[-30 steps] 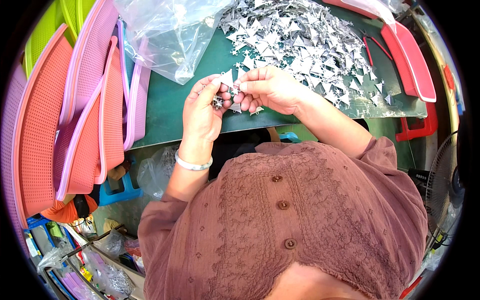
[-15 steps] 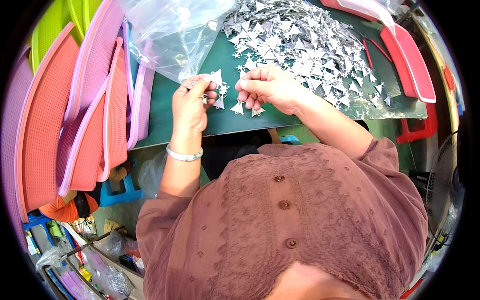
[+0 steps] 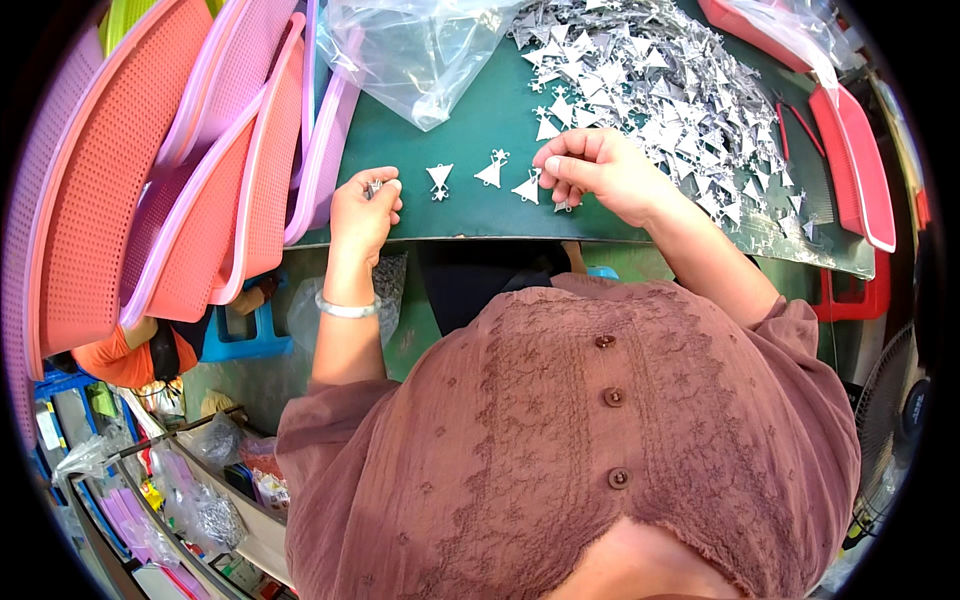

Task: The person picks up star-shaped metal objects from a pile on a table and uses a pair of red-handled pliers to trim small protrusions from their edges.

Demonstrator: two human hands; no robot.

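My left hand (image 3: 362,215) is closed near the table's front edge, and a bit of a small silver metal charm (image 3: 374,187) shows between thumb and fingers. My right hand (image 3: 603,175) is pinched, its fingertips beside a triangular silver charm (image 3: 527,188) on the green table (image 3: 420,215). Whether that charm is gripped or only lies next to the fingers I cannot tell. Two more loose charms lie between my hands: one (image 3: 439,180) nearer the left, another (image 3: 491,169) nearer the right. Beyond my right hand spreads a large heap of similar charms (image 3: 640,85).
Nested pink, orange and purple perforated baskets (image 3: 200,120) stand at the left. A clear plastic bag (image 3: 420,60) lies at the back. At the right are red-handled pliers (image 3: 800,130) and a red tray (image 3: 853,165), with a fan (image 3: 885,410) below. Another person's orange sleeve (image 3: 125,355) shows lower left.
The view has shifted, so the table things sit further right. The charm held up at my left fingertips is gone from there; separate charms now lie between my hands, which are further apart.
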